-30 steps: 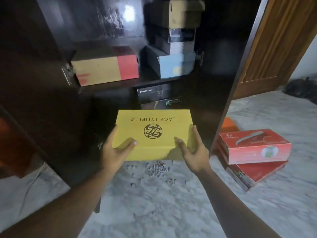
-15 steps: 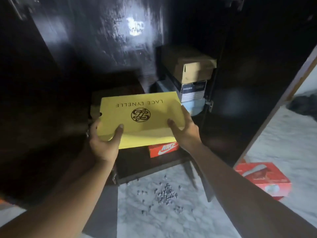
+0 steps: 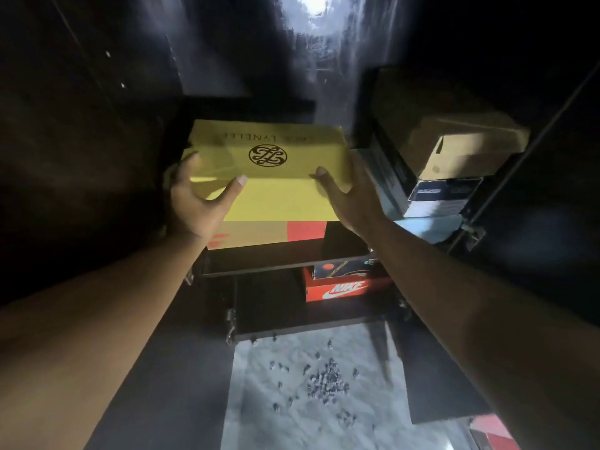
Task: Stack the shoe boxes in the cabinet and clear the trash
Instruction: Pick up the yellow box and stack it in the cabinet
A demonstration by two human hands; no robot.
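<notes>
Head camera looks down both forearms into a dark, glossy wooden cabinet [image 3: 97, 131]. Between the two hands sits the flat yellow cardboard shoe box [image 3: 269, 193], with a round black monogram on its lid and blurred lettering at the far edge.

The left hand [image 3: 191, 199] clasps the near left corner, thumb laid across the lid and fingers wrapped round the side. The right hand [image 3: 352, 198] does the same on the near right corner, thumb on top and fingers down the right wall. That is a firm two-handed grip, with the box level.

Directly under the hands, a tan cardboard box with a red end panel [image 3: 259, 235] lies on the dark upper shelf [image 3: 279, 263]. The yellow box sits right over it, but whether the two touch I cannot tell.

Just beyond the right hand there is a stack. A plain brown cardboard box [image 3: 464, 147] is on top, a black box with a white label [image 3: 444, 196] below it, and a pale blue box [image 3: 428, 230] at the bottom.

Below the right wrist, one shelf down, an orange Nike shoe box [image 3: 344, 289] carries a dark blue printed box [image 3: 344, 267].

Under the forearms lies the white marble floor [image 3: 276, 427], with small grey crumbs of rubbish [image 3: 324, 378] scattered in front of the cabinet. By the right elbow, a red box [image 3: 490, 433] shows at the frame's edge.
</notes>
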